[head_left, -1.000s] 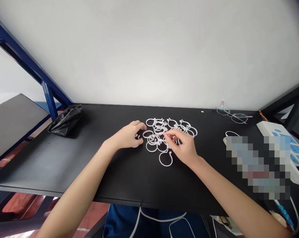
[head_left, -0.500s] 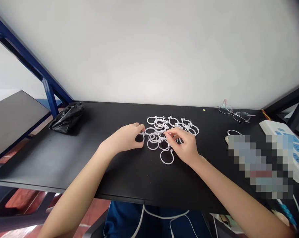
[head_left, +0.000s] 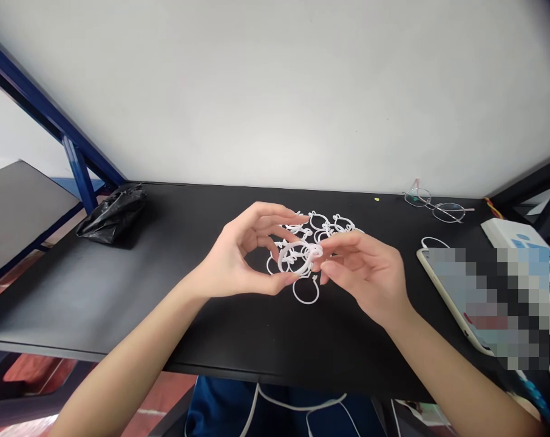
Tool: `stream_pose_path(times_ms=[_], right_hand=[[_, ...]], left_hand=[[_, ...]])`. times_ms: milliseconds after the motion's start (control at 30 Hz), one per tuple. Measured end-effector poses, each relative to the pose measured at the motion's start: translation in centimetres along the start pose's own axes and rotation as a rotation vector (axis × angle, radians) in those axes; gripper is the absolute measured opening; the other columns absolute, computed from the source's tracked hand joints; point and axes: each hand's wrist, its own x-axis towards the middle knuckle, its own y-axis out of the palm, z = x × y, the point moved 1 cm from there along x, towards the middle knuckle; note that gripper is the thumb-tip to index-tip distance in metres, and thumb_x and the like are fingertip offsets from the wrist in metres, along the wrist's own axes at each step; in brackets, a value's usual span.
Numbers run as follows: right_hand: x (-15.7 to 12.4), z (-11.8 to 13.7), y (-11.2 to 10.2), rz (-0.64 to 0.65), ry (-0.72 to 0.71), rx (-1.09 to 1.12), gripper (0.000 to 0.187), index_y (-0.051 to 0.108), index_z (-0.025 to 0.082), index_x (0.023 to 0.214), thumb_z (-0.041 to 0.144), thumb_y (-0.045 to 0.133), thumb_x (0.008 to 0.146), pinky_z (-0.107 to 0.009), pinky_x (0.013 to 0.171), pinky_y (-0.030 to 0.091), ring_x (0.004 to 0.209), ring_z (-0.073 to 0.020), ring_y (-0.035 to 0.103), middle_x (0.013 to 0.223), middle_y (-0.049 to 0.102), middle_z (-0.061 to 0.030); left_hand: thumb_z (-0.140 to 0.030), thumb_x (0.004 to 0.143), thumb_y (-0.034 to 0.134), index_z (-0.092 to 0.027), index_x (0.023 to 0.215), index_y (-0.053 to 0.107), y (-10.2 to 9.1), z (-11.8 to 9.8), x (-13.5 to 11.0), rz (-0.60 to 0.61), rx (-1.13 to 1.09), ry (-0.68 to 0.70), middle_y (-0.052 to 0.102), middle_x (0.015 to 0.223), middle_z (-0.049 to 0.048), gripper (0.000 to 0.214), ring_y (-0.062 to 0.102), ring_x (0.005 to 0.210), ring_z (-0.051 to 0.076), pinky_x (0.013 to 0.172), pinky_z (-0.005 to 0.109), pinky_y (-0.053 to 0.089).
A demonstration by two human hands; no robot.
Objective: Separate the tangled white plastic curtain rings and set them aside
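Observation:
A pile of several white plastic rings lies on the black table, near its middle. My left hand and my right hand are raised just above the pile and face each other. Between them they hold one white ring: the left thumb and fingers pinch its left side, and the right fingertips pinch its clasp end on the right. One single ring lies flat on the table just below the hands.
A crumpled black plastic bag sits at the table's back left. A pair of glasses lies at the back right. A phone and a white-and-blue box lie at the right. A white wall stands behind the table.
Both hands have lifted off the table and come together, picking up one white ring from the pile and holding it between them. The camera has moved slightly.

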Motion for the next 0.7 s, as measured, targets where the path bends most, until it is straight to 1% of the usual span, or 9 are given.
stream_pose_path(times_ms=[67, 167, 233, 367, 400, 467, 567, 633, 700], right_hand=[[-0.2, 0.6, 0.0, -0.003, -0.010, -0.024, 0.018, 0.070, 0.025, 0.100, 0.028, 0.073, 0.083, -0.026, 0.054, 0.063, 0.070, -0.0167, 0.071, 0.084, 0.072, -0.0026], [-0.4, 1.1, 0.2, -0.023, -0.016, -0.046, 0.008, 0.071, 0.024, 0.093, 0.023, 0.069, 0.086, -0.025, 0.054, 0.062, 0.066, -0.0151, 0.070, 0.081, 0.072, -0.0017], [-0.4, 1.3, 0.3, -0.045, -0.036, -0.058, 0.007, 0.071, 0.024, 0.090, 0.019, 0.068, 0.086, -0.024, 0.053, 0.062, 0.062, -0.0138, 0.069, 0.079, 0.072, -0.0010], [-0.7, 1.3, 0.6, -0.112, -0.130, -0.066, 0.012, 0.070, 0.022, 0.092, 0.012, 0.066, 0.086, -0.024, 0.051, 0.060, 0.061, -0.0134, 0.069, 0.081, 0.073, -0.0013], [-0.7, 1.1, 0.6, -0.120, -0.161, -0.064, 0.014, 0.070, 0.021, 0.093, 0.010, 0.066, 0.085, -0.024, 0.052, 0.060, 0.062, -0.0135, 0.069, 0.082, 0.073, -0.0015], [-0.9, 0.8, 0.9, -0.106, -0.233, -0.069, 0.019, 0.070, 0.021, 0.096, 0.007, 0.066, 0.084, -0.026, 0.056, 0.061, 0.065, -0.0139, 0.070, 0.084, 0.074, -0.0016], [-1.1, 0.0, 1.2, -0.077, -0.328, -0.109, 0.024, 0.071, 0.022, 0.099, 0.005, 0.067, 0.082, -0.029, 0.063, 0.061, 0.069, -0.0160, 0.071, 0.085, 0.075, -0.0023], [-1.2, -0.5, 1.3, -0.080, -0.353, -0.127, 0.027, 0.071, 0.023, 0.101, 0.004, 0.067, 0.082, -0.030, 0.064, 0.061, 0.071, -0.0171, 0.072, 0.087, 0.075, -0.0029], [-1.2, -0.8, 1.4, -0.083, -0.371, -0.129, 0.029, 0.070, 0.023, 0.103, 0.003, 0.066, 0.082, -0.031, 0.065, 0.061, 0.074, -0.0184, 0.072, 0.090, 0.076, -0.0040]], left_hand=[[-0.019, 0.069, 0.079, -0.023, 0.122, 0.045, 0.3, 0.0, -0.1, 0.002, -0.005, 0.007, 0.061, 0.126, 0.0123, 0.063, 0.067, 0.100, 0.024, 0.066, 0.028, 0.058], [-0.021, 0.071, 0.078, -0.025, 0.130, 0.038, 0.7, -0.2, -0.2, 0.002, -0.007, 0.002, 0.061, 0.127, 0.0123, 0.072, 0.067, 0.100, 0.024, 0.068, 0.030, 0.058], [-0.021, 0.073, 0.077, -0.027, 0.133, 0.035, 0.9, -0.3, -0.2, -0.007, -0.010, 0.023, 0.059, 0.130, 0.0119, 0.074, 0.066, 0.101, 0.023, 0.071, 0.031, 0.058], [-0.028, 0.073, 0.077, -0.025, 0.128, 0.041, 1.6, 0.2, -0.3, -0.065, 0.056, 0.115, 0.055, 0.132, 0.0134, 0.066, 0.061, 0.106, 0.023, 0.082, 0.034, 0.055], [-0.033, 0.072, 0.078, -0.023, 0.124, 0.044, 1.8, 0.4, -0.3, -0.074, 0.090, 0.134, 0.058, 0.126, 0.0130, 0.064, 0.061, 0.103, 0.023, 0.082, 0.034, 0.054], [-0.045, 0.071, 0.078, -0.020, 0.115, 0.048, 2.2, 0.9, -0.4, -0.068, 0.155, 0.165, 0.064, 0.101, 0.0078, 0.059, 0.061, 0.086, 0.017, 0.073, 0.029, 0.053], [-0.054, 0.078, 0.069, -0.019, 0.103, 0.050, 2.7, 1.4, -0.6, -0.061, 0.228, 0.196, 0.054, 0.067, -0.0040, 0.047, 0.049, 0.055, 0.008, 0.052, 0.021, 0.045], [-0.055, 0.080, 0.067, -0.019, 0.099, 0.051, 2.8, 1.5, -0.6, -0.093, 0.276, 0.217, 0.049, 0.060, -0.0066, 0.044, 0.043, 0.049, 0.006, 0.048, 0.019, 0.040], [-0.056, 0.077, 0.069, -0.019, 0.096, 0.052, 2.8, 1.5, -0.6, -0.142, 0.292, 0.250, 0.048, 0.059, -0.0069, 0.046, 0.044, 0.049, 0.006, 0.048, 0.019, 0.040]])
